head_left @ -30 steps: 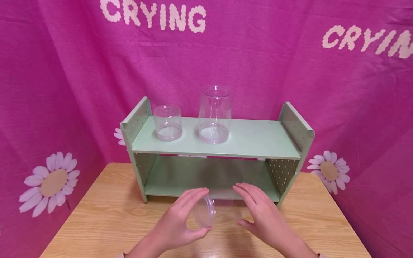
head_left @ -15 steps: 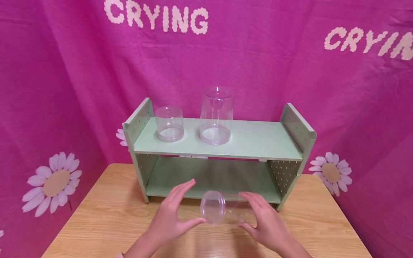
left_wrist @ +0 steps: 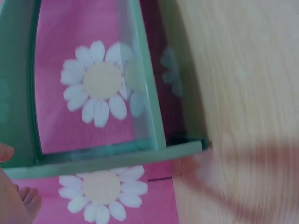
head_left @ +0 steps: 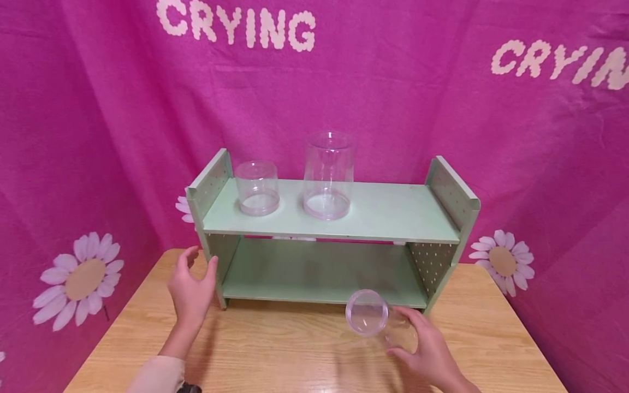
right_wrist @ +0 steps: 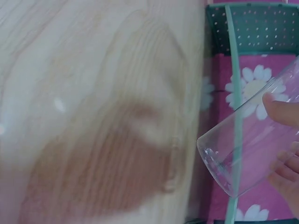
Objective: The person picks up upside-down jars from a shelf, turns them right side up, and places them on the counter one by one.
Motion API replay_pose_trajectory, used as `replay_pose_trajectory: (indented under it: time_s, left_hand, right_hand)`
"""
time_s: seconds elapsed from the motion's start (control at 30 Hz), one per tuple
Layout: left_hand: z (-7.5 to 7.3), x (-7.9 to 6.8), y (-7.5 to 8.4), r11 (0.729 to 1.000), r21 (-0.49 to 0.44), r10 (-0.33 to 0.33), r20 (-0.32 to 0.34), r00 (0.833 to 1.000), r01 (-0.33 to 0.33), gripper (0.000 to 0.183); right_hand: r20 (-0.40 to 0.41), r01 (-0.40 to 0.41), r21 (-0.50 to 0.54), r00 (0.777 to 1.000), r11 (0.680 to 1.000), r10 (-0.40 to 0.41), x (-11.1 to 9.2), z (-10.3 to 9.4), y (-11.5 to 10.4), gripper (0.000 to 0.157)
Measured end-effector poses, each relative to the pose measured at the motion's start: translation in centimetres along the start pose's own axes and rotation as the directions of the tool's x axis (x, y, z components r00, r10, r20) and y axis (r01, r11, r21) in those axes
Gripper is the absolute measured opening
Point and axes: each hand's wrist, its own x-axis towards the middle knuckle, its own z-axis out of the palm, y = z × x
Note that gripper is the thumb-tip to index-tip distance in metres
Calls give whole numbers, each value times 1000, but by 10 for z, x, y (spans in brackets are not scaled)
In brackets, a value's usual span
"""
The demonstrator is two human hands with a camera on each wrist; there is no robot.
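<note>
In the head view my right hand [head_left: 429, 349] grips a clear cylindrical jar [head_left: 366, 312] above the table, in front of the shelf's right half. The jar is tipped on its side, its round ringed end towards the left. The right wrist view shows the other end of the transparent jar [right_wrist: 224, 163], thumb and fingers around its wall. My left hand [head_left: 193, 289] is raised beside the left panel of the green shelf [head_left: 393, 210], thumb and fingers apart, holding nothing. Whether it touches the panel I cannot tell. Only part of that hand [left_wrist: 14, 200] shows in the left wrist view.
On the upper board stand a short clear jar [head_left: 257, 188] at the left and a taller clear jar [head_left: 328, 176] near the middle. The shelf rests on a wooden table [head_left: 275, 349]. A magenta cloth [head_left: 393, 98] with daisies hangs behind and at both sides.
My left hand has come away from the jar and moved left to the shelf's left end. My right hand has carried the jar rightwards, turning its ringed end more towards the camera.
</note>
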Motion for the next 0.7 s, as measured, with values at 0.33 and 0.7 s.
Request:
replay_pose_trajectory:
  time_s: [0.33,0.7]
  left_hand:
    - [5,24,-15,998,30,-56,111,992,53,31]
    - [4,30,-14,998,60,-20,138,990,12,19]
  right_hand:
    - [-30,-15,128,999,992,19,-12,11,16,75]
    - [79,-276,354,961,894,265,-18,14,25,71]
